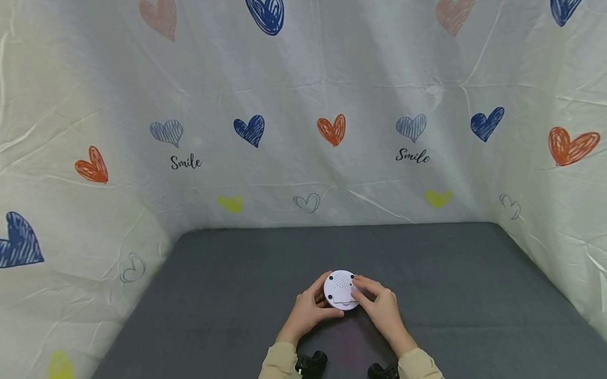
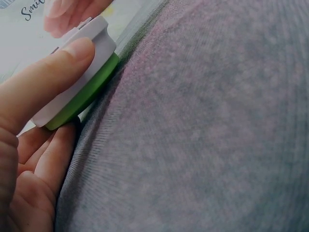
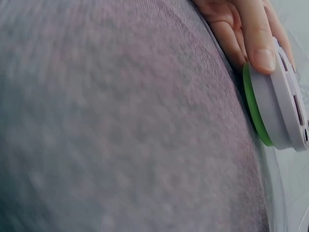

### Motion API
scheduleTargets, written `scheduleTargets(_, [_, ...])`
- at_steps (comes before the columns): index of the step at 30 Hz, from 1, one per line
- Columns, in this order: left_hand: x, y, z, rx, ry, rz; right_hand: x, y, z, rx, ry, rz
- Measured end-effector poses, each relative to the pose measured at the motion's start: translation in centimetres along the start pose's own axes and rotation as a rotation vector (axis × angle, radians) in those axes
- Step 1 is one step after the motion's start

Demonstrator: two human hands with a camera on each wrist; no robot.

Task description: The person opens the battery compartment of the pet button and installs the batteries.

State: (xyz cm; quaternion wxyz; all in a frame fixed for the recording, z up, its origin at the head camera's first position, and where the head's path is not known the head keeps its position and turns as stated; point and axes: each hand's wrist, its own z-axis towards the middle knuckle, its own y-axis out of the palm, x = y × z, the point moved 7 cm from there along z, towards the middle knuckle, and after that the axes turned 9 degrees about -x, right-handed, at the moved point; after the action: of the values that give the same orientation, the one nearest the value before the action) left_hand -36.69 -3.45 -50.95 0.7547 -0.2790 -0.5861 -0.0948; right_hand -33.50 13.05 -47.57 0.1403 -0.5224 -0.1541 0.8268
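Observation:
A round white device with a green rim is held up near the table's front middle. Its pale face has small speaker-like holes, black round feet and a cover outline. My left hand grips it from the left, thumb at the near edge. In the left wrist view that thumb presses the white side, fingers under the green part. My right hand touches the face's right side with extended fingers and thumb. The right wrist view shows the device edge-on beneath a thumb; which hand this is, I cannot tell.
A dark grey cloth covers the table. White curtain walls with printed hearts rise at the back and both sides. Black wrist-worn cameras sit below the hands at the beige sleeves.

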Motion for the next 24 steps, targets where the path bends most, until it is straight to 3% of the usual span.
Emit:
scheduleTargets(6, [-0.1,0.0,0.0,-0.001,-0.002,0.010,0.9,0.5,0.1,-0.068,0.103,0.029])
scheduleTargets(11, [0.4,0.0,-0.1,-0.007,0.018,-0.001,1.1,1.1,0.1,-0.102,0.124,0.038])
scheduleTargets(18, [-0.2,0.0,-0.1,0.000,-0.009,0.029,1.0,1.3,-0.1,-0.062,0.141,0.040])
scheduleTargets(24, [-0.3,0.0,-0.1,0.006,0.007,0.012,0.6,1.2,0.0,-0.037,0.139,-0.008])
